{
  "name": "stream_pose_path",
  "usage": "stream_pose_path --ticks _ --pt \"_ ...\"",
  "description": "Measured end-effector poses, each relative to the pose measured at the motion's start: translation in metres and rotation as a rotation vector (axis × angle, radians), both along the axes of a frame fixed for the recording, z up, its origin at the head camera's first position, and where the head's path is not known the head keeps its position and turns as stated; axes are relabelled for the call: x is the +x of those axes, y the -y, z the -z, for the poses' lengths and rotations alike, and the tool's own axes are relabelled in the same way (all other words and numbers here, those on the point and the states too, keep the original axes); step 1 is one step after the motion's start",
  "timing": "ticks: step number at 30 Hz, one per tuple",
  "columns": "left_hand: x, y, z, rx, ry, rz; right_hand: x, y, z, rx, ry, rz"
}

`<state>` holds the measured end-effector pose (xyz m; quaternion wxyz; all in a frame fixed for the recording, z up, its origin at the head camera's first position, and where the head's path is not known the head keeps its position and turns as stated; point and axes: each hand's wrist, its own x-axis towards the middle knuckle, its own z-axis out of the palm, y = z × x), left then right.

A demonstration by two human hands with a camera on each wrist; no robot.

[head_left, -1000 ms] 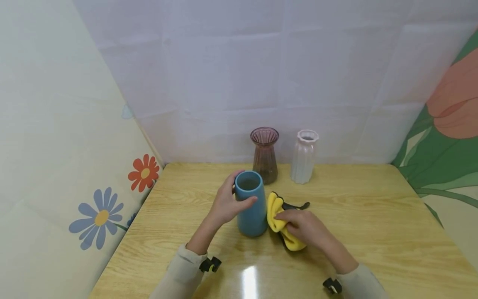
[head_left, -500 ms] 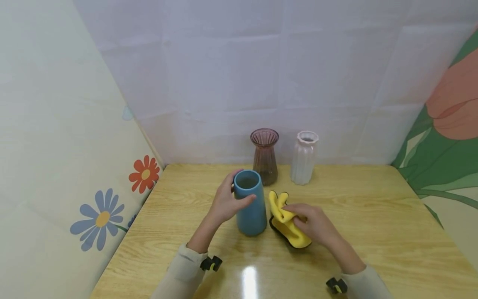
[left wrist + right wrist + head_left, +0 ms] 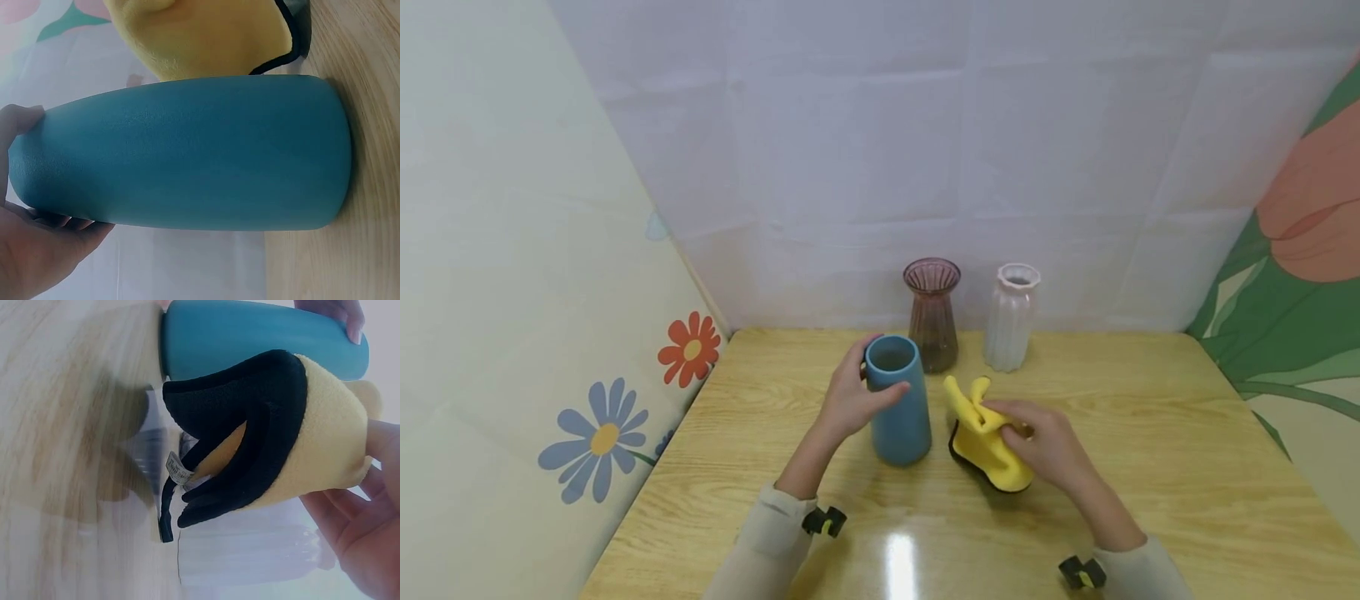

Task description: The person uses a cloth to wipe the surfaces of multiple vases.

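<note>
My left hand (image 3: pixel 848 402) grips a blue vase (image 3: pixel 901 421) near its rim, thumb across the near side and fingers round the far left side. The vase is nearly upright; I cannot tell whether its base touches the table. Just right of it, my right hand (image 3: pixel 1051 446) pinches a yellow cloth (image 3: pixel 996 458) with a black border. In the right wrist view the bunched cloth (image 3: pixel 331 425) hangs from the fingers, showing its dark underside, a loop and a small white label (image 3: pixel 179 467). A narrow gap separates cloth and vase in the head view.
Behind the blue vase stands a purple ribbed glass vase (image 3: pixel 933 321). A white fluted vase (image 3: pixel 1009 325) is to its right. Both are on the wooden table (image 3: pixel 1150 417), close to the white back sheet (image 3: pixel 850 167). Flower-patterned sheets hang at both sides.
My right hand has drawn the cloth rightward, away from the blue vase, and it bunches upward more. The blue vase has shifted slightly left and away from me with my left hand.
</note>
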<state>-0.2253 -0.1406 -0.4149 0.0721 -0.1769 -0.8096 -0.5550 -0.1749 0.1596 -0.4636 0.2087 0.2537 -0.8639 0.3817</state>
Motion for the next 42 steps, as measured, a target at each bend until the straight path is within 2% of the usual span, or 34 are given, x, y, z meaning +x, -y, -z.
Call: stream_pose_path --ticks 12,20,27,37,42 --pt "-0.012 0.004 -0.001 0.024 0.027 -0.021 0.001 -0.012 -0.006 -0.029 -0.035 0.075" --pt "-0.020 0.007 -0.001 0.031 0.028 -0.043 0.004 -0.020 -0.011 -0.061 0.003 0.093" --pt "-0.025 0.011 -0.004 0.029 0.053 -0.058 0.006 -0.026 -0.014 -0.080 -0.014 0.128" --pt "-0.039 0.018 -0.003 0.040 0.094 -0.086 0.009 -0.035 -0.020 -0.117 0.006 0.177" --pt "-0.047 0.020 -0.004 0.040 0.088 -0.101 0.008 -0.041 -0.021 -0.123 0.016 0.193"
